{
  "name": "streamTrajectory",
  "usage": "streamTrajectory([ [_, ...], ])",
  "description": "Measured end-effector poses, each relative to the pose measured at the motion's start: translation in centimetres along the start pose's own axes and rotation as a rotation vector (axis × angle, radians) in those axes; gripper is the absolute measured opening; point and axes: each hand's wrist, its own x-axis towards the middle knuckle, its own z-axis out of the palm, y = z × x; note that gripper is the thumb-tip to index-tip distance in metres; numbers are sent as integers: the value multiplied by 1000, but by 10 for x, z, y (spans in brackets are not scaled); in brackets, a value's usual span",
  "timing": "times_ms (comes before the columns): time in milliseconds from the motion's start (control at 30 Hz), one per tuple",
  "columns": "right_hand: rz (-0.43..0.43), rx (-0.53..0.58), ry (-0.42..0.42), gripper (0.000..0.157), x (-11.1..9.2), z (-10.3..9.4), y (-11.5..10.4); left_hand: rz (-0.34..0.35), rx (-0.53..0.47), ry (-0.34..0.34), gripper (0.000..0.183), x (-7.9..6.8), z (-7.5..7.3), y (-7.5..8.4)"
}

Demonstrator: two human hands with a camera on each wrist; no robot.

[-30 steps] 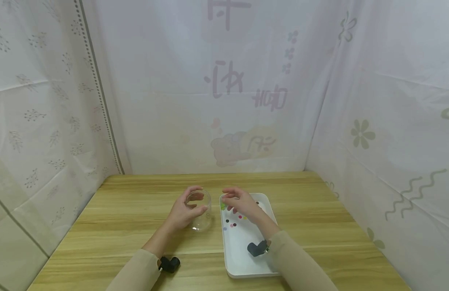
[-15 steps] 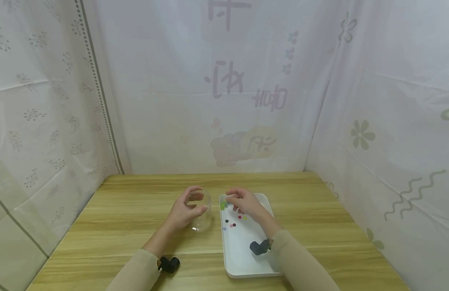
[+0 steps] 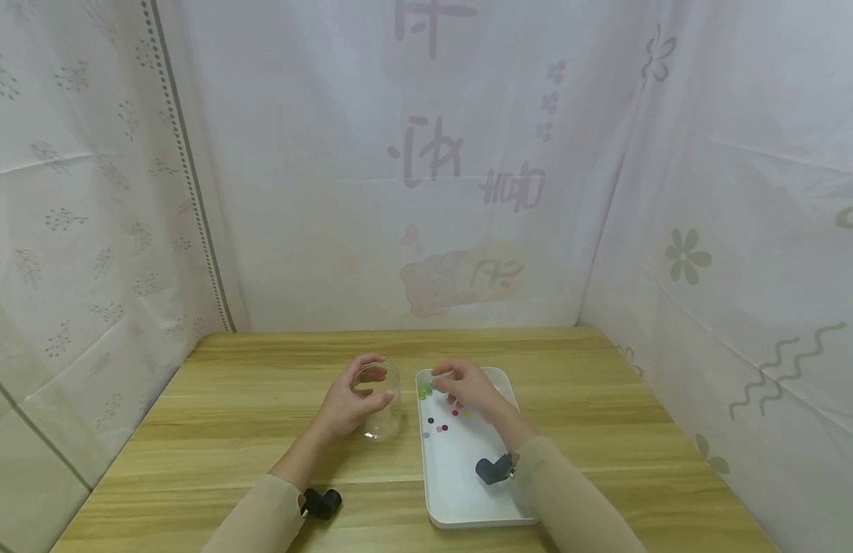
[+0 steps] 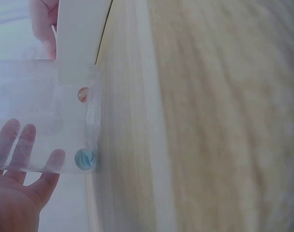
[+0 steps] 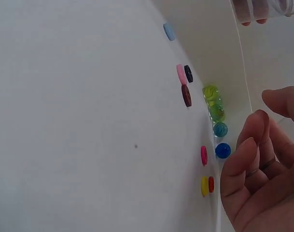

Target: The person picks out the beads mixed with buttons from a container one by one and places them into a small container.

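Observation:
My left hand [image 3: 345, 401] is curled round a clear cylindrical jar [image 3: 381, 421] standing on the table. Through its wall, the left wrist view shows an orange-red marble [image 4: 83, 95] and a larger blue swirled marble [image 4: 84, 159] at the bottom. Over the far part of a white tray [image 3: 461, 491] hovers my right hand [image 3: 469, 390], fingers bent loosely and thumb apart, with no object visible between them. Close to those fingers, a dark blue marble [image 5: 223, 151], a teal marble [image 5: 220, 129] and several green marbles [image 5: 214, 102] line the tray's edge.
Small buttons lie scattered in the tray: a light blue button [image 5: 169, 32], a pink button [image 5: 181, 74], a brown button [image 5: 186, 95], a yellow button [image 5: 204, 186] and others. The wooden table [image 3: 260, 415] is enclosed by patterned curtains [image 3: 316, 230].
My right hand has shifted slightly right, from the tray's left rim to over its inside. The left hand and the jar have stayed in place.

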Motion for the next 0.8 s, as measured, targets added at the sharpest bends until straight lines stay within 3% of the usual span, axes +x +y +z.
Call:
streamTrajectory([
  [800, -28, -75, -67, 23, 5, 10, 16, 2, -3, -3, 67, 0, 0, -1],
])
